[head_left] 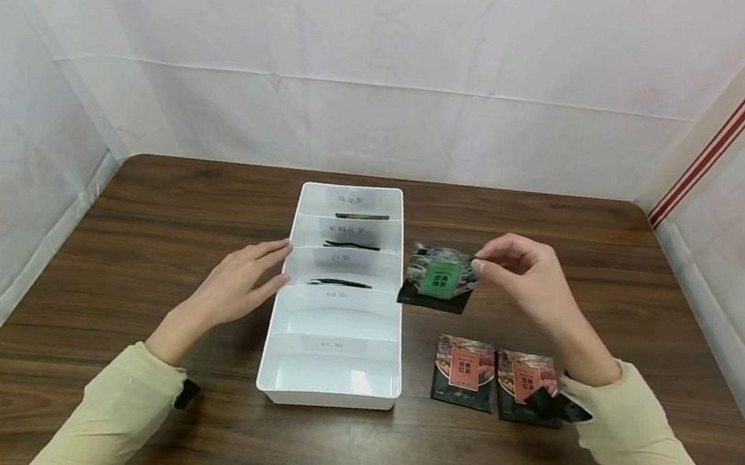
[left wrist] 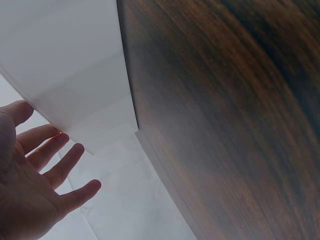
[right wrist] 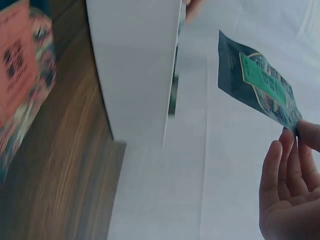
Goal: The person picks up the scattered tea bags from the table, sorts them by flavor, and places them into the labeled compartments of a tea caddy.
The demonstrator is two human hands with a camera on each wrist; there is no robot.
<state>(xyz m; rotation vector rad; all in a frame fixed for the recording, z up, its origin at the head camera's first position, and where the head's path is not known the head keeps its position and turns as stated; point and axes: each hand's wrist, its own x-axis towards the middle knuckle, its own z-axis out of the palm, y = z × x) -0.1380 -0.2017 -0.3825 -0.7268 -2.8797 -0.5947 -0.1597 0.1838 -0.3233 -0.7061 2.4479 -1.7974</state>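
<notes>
Between thumb and fingers my right hand (head_left: pixel 529 277) pinches a tea sachet with a green label (head_left: pixel 441 278) by its edge. It hangs just right of a white divided box (head_left: pixel 325 398), and the right wrist view shows the sachet (right wrist: pixel 260 82) raised, gripped at one corner. On the box's left side my left hand (head_left: pixel 238 281) rests with its fingertips at the rim, fingers spread. In the left wrist view those fingers (left wrist: pixel 70 165) extend along the box wall (left wrist: pixel 75 65). The three far compartments each hold a dark sachet on edge; the two near ones show bare bottoms.
Two red-labelled tea sachets (head_left: pixel 464 372) lie side by side on the wooden table (head_left: pixel 173 427), right of the box; the right wrist strap overlaps one in the head view. Printed labels mark the dividers. White sheeting (head_left: pixel 374 121) stands behind and along both sides.
</notes>
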